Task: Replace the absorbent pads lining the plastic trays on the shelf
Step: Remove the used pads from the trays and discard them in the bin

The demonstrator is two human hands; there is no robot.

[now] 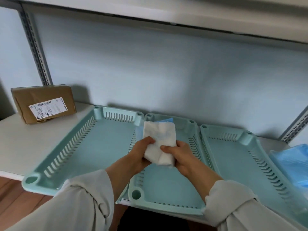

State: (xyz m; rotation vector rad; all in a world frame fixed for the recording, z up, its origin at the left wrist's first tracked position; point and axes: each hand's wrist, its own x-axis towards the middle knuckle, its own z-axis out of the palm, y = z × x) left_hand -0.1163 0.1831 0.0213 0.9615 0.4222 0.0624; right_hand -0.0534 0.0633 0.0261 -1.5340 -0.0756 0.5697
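Three pale green plastic trays lie side by side on the white shelf (25,135): the left tray (103,147), the middle tray (163,185) and the right tray (233,157). Above the middle tray, both hands hold a folded white absorbent pad (159,139) with a blue backing showing at its far edge. My left hand (140,152) grips the pad's lower left side. My right hand (178,155) pinches its lower right side. The left and right trays have bare bottoms.
A brown cardboard box (43,102) with a white label stands at the shelf's back left. Blue pads (293,164) lie at the right edge beyond the right tray. Another shelf (166,12) hangs overhead. Slotted metal uprights flank the bay.
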